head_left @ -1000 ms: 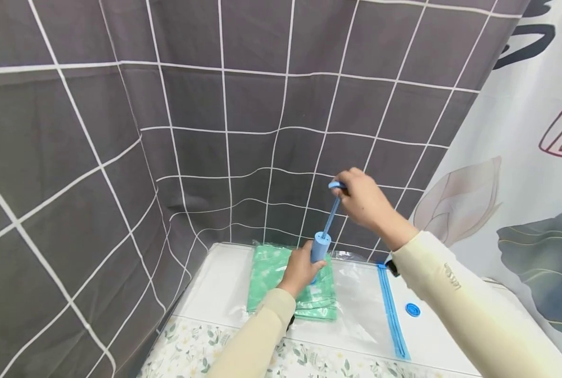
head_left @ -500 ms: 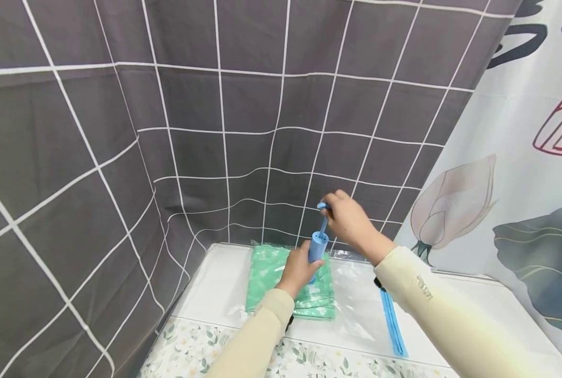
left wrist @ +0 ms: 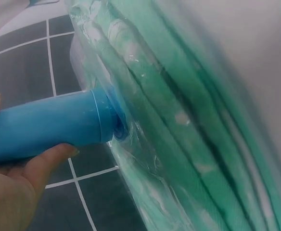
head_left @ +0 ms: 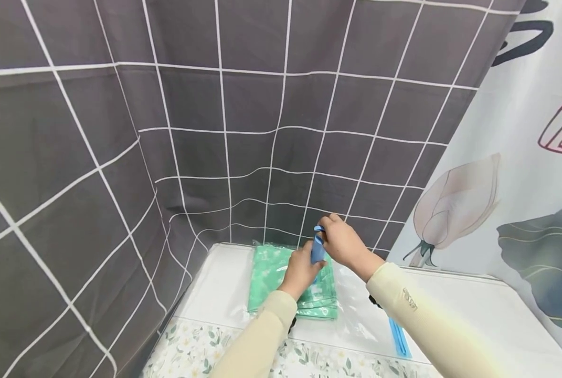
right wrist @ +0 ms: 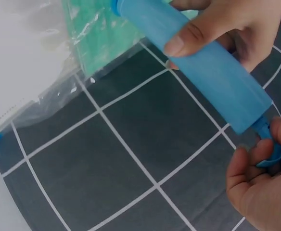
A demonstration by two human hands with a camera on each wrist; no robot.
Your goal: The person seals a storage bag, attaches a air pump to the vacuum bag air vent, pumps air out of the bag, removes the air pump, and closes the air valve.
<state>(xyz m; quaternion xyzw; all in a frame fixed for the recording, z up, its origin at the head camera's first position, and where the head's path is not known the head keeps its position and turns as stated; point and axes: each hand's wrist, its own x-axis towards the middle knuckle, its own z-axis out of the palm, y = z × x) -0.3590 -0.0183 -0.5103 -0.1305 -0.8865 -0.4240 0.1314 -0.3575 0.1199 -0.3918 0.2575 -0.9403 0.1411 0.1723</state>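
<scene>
My left hand [head_left: 300, 269] grips the barrel of a blue hand pump [left wrist: 49, 126], thumb and fingers wrapped round it. The pump's end sits against the blue valve [left wrist: 120, 126] of a clear vacuum storage bag [head_left: 351, 310]. Inside the bag lies folded green cloth [head_left: 268, 273] with pale patches. My right hand [head_left: 344, 242] holds the pump's handle [right wrist: 274, 155] with curled fingers, close to the barrel's top; only a short piece of the rod shows between them in the right wrist view.
The bag lies on a white surface [head_left: 451, 294] with a floral front cloth [head_left: 195, 344]. Its blue zip strip [head_left: 399, 338] is partly hidden beneath my right forearm. Dark gridded fabric [head_left: 247, 152] hangs behind and to the left; a printed white curtain [head_left: 469, 231] hangs on the right.
My right hand has moved down, pushing the handle and rod nearly all the way into the barrel. The left hand has stayed on the pump. The loose blue cap is now hidden behind my right arm.
</scene>
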